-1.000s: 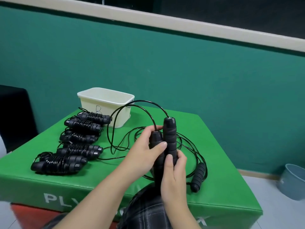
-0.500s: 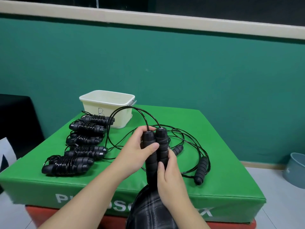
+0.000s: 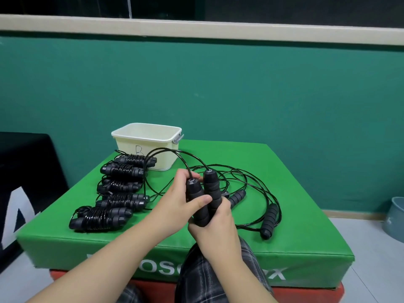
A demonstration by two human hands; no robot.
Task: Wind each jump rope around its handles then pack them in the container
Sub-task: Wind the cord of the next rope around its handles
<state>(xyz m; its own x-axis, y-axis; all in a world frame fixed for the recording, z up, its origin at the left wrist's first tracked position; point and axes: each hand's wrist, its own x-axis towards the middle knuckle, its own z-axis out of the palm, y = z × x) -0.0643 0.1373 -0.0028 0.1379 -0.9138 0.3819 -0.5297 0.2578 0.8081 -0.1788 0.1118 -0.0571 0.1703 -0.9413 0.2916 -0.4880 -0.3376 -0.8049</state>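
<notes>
Handles (image 3: 204, 199) stand upright side by side above the green box's near edge, clamped by both hands: left (image 3: 180, 201) wrapping their tops, right (image 3: 215, 226) now gripping lower, cord (image 3: 166, 153) arching leftward.

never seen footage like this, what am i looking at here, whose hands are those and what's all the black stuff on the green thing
There is no machine here. A person wears a camera on the head, so you look down along their forearms at their own two hands. The left hand and the right hand together grip the two black handles of one jump rope, held upright side by side; its cord loops away, not yet wound. On the green padded block lie five wound ropes in a row, another loose rope to the right, and a cream container at the back. Nothing shows inside it from this angle.
</notes>
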